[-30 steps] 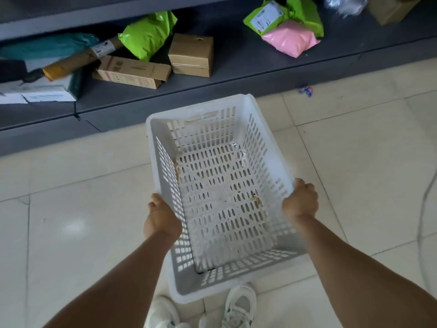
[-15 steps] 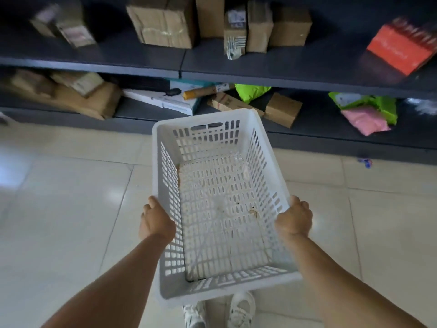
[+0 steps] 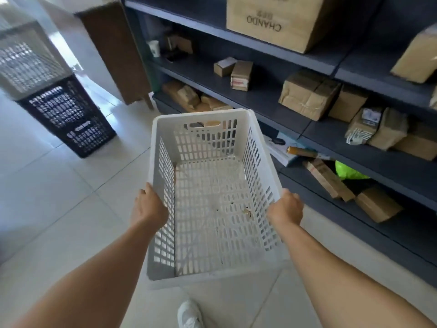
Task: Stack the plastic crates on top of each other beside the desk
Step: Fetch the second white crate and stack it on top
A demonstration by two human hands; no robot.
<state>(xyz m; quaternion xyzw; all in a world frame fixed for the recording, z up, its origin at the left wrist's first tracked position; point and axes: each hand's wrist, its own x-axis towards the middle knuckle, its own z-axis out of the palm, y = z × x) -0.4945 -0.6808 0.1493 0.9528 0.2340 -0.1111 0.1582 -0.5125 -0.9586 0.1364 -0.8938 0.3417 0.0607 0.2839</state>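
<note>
Black plastic marks the far left: a dark crate (image 3: 68, 121) stands on the tiled floor (image 3: 54, 209) with a pale, blurred crate (image 3: 28, 60) stacked on top of it, beside a brown wooden worktop (image 3: 115, 50). Nearer to us, our left hand (image 3: 149, 207) is closed in a firm grip over the left rim of a white slotted crate (image 3: 212, 200), which we hold in the air above the floor, empty but for a few specks. Our right hand (image 3: 286, 208) is clamped on the opposite rim. A white shoe (image 3: 189, 314) shows below the crate. To the right run dark grey shelves (image 3: 260, 95) carrying cardboard parcels (image 3: 309, 95), a large carton printed CHANDO (image 3: 272, 22) and a bright green bag (image 3: 347, 171).
</note>
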